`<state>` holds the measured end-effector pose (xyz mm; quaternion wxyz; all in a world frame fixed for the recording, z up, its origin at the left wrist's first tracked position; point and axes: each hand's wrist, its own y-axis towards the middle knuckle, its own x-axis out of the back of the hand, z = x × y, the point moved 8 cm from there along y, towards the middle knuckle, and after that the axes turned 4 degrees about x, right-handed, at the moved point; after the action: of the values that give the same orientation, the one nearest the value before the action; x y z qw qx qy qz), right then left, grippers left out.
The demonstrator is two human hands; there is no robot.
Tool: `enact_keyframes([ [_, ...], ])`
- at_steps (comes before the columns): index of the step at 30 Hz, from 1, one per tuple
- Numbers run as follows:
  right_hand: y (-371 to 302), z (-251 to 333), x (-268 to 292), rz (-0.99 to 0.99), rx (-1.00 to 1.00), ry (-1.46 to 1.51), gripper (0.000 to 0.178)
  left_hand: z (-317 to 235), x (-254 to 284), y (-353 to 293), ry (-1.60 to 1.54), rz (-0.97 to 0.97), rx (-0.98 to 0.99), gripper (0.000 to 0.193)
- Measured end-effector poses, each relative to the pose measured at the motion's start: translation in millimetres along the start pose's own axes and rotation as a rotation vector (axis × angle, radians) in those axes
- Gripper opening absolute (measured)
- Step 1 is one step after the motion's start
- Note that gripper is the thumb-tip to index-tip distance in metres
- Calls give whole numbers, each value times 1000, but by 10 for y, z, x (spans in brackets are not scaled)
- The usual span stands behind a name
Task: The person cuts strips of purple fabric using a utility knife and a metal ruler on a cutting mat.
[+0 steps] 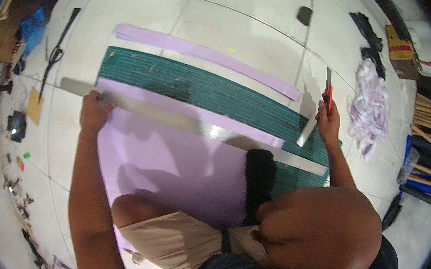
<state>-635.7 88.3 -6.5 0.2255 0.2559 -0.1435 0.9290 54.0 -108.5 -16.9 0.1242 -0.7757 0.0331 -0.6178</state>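
Observation:
My left hand (97,111) grips a long metal ruler (176,120) close to its left end, its fingers over the edge. The ruler lies slantwise across a lilac sheet (176,163), leaving a narrow strip of it showing beyond. Under both is a green cutting mat (178,85). Raised above the mat's right end, my right hand (329,121) is closed round a red utility knife (330,97) with its blade extended upward. A short pale flat bar (306,132) shows beside that hand; whether the hand holds it too, I cannot tell. My dark-covered foot (260,174) rests by the ruler.
Past the mat lies a long lilac strip (207,58). Crumpled lilac scraps (369,103) and a black cloth (368,35) are on the right. Scissors (55,54) and a cardboard piece (34,106) lie left. Wooden sticks (429,121) stand far right.

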Motion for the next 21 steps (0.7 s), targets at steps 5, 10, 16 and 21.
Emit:
enact_keyframes([
  [5, 34, 1323, -1358, 359, 249, -176, 33, -179, 108, 116, 106, 115, 187, 96],
  [10, -357, 2411, -3115, 884, 466, -409, 34, -34, 63, 234, 67, 106, 110, 103],
  [16, -824, 2858, -4251, 987, 754, -439, 24, -163, 157, 230, -16, 97, 74, 111],
  [21, -961, 3021, -4689, 906, 814, -492, 23, -65, 139, 152, -52, 83, 144, 122],
])
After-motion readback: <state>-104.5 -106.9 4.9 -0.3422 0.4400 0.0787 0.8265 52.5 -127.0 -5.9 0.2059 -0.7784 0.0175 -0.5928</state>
